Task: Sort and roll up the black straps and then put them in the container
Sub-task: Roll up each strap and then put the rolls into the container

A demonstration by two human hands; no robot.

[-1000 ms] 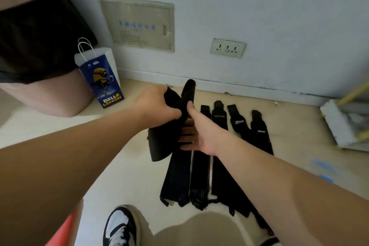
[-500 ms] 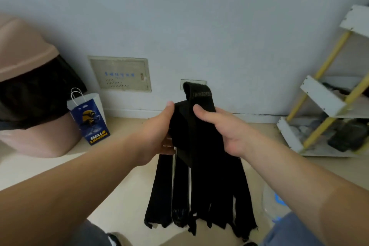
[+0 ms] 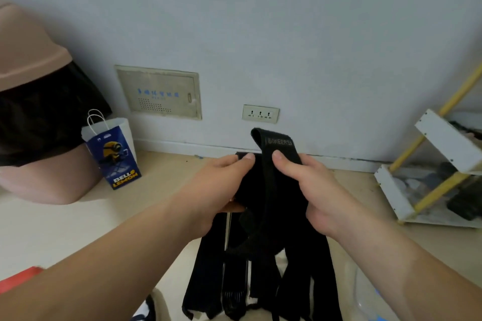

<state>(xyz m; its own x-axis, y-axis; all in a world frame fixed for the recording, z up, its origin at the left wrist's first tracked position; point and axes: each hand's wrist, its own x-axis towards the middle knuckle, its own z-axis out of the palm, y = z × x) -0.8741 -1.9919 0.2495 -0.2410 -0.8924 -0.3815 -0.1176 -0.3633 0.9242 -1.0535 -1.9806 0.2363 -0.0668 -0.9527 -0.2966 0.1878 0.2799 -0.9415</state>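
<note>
My left hand [image 3: 221, 186] and right hand [image 3: 311, 190] both grip the black straps [image 3: 263, 263], held up above the floor [image 3: 78, 229], tails dangling; soft, limp, light, I'd judge; best pinched near the looped top.

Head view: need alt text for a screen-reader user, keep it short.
The left hand and right hand hold a bunch of black straps up before a pale wall, the strap ends hanging down. A blue paper bag stands on the floor at left, a white-and-yellow shelf at right.
</note>
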